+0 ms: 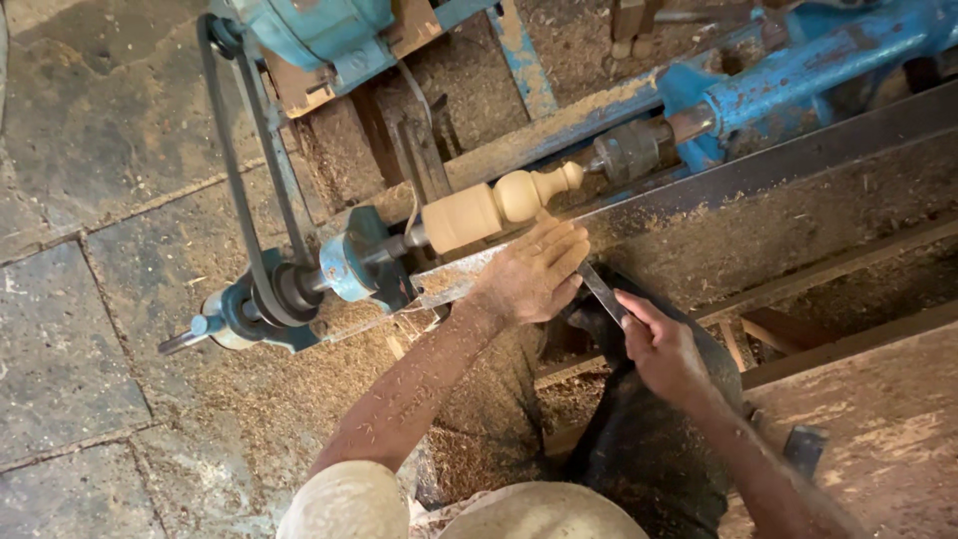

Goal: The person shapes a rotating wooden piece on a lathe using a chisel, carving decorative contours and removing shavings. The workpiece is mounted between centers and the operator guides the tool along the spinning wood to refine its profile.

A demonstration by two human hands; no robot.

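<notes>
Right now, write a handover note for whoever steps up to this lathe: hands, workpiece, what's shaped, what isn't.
Left hand: resting on the tool rest, steadying the blade end of the chisel against the workpiece.
Right hand: gripping the chisel's rear end.
Wooden workpiece: mounted between the belt-driven headstock and the blue tailstock.
Done: the tailstock end already shows a ball and small beads.
Left: the headstock end is a plain cylinder.
Sawdust covers the floor.
</notes>
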